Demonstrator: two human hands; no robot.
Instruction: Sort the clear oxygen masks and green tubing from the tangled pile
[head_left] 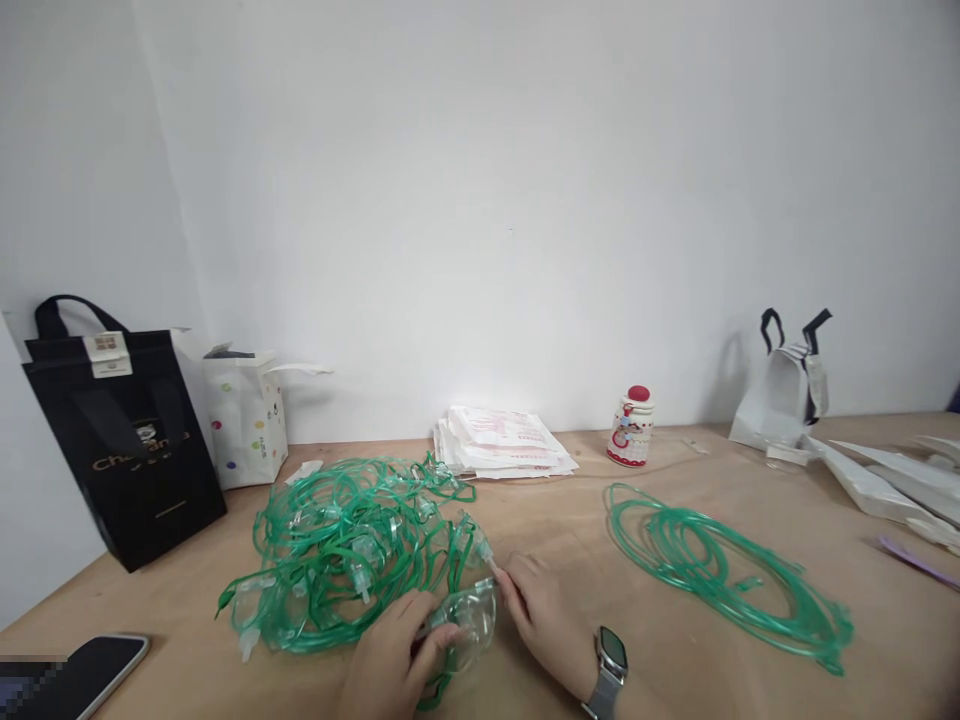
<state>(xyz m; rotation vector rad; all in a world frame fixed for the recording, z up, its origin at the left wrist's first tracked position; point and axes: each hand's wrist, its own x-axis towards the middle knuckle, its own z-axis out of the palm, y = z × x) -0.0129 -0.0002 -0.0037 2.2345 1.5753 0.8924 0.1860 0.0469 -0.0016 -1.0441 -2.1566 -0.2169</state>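
Note:
A tangled heap of green tubing with clear plastic masks (345, 555) lies on the wooden table (570, 520) in front of me. My left hand (390, 660) is closed around one clear mask (469, 620) at the heap's near right edge. My right hand (544, 620), with a watch on its wrist, pinches the end of a green tube beside that mask. A separate loose coil of green tubing (724, 575) lies to the right, apart from both hands.
A stack of white packets (502, 442) and a small red-capped bottle (631, 428) stand by the wall. A black bag (124, 425) and a dotted white bag (247, 415) are at left, a phone (101, 670) near left, and white bags (787, 395) at right.

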